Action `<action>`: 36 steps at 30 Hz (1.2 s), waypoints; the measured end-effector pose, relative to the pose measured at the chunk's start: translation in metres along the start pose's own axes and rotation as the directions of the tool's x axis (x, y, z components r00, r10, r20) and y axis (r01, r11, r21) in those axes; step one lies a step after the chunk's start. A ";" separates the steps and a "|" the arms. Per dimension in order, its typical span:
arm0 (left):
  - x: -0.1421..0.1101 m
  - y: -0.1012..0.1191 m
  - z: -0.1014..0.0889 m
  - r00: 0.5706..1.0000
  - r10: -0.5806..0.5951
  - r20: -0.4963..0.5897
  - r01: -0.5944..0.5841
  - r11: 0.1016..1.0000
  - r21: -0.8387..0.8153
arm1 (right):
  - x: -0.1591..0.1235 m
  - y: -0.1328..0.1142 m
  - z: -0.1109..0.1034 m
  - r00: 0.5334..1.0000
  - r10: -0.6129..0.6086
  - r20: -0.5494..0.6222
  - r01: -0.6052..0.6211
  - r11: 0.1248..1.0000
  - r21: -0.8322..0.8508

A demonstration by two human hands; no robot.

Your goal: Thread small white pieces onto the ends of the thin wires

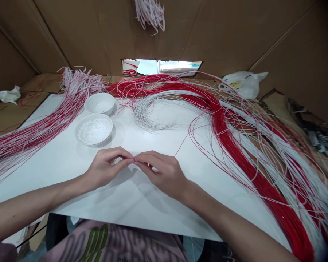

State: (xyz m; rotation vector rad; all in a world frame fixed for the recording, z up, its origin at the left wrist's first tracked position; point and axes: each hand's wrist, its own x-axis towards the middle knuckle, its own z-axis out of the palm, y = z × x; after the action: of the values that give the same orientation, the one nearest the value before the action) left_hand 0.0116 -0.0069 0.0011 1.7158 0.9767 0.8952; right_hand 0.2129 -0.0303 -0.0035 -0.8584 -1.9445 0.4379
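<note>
My left hand [106, 167] and my right hand [161, 171] meet fingertip to fingertip over the white sheet [131, 203], both pinched. A thin red wire [184, 143] runs from my right fingers up to the big bundle of red and white wires [235, 145] curving along the right. What my left fingers pinch is too small to name. Just beyond my left hand stands a white bowl of small white parts [94, 130], with a second, nearly empty white bowl [100, 103] behind it.
A bundle of finished red and white wires [30, 134] lies across the left side. Cardboard walls [235, 32] enclose the table. A white plastic bag [243, 83] sits back right, a crumpled tissue [8, 95] back left. More wires [150, 12] hang overhead.
</note>
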 end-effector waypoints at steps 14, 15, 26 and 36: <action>0.010 -0.006 0.002 0.990 0.131 -0.059 -0.119 0.978 0.172 | 0.003 0.004 -0.004 0.976 0.193 0.099 -0.190 0.981 -0.043; 0.012 -0.006 0.001 0.990 0.139 -0.038 -0.129 0.971 0.204 | 0.003 0.005 -0.003 0.973 0.207 0.104 -0.203 0.978 -0.044; 0.022 -0.018 -0.010 0.978 0.166 0.129 -0.210 0.819 0.534 | 0.007 0.008 -0.003 0.864 0.462 0.201 -0.466 0.884 -0.029; 0.023 -0.012 -0.020 0.949 0.191 0.253 -0.298 0.809 0.507 | 0.008 0.002 -0.005 0.857 0.424 0.292 -0.473 0.873 0.121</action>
State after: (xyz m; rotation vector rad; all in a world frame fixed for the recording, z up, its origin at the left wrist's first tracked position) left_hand 0.0010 0.0240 -0.0014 2.4104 0.9438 0.6233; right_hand 0.2152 -0.0239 0.0029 -1.1824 -1.8807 1.0439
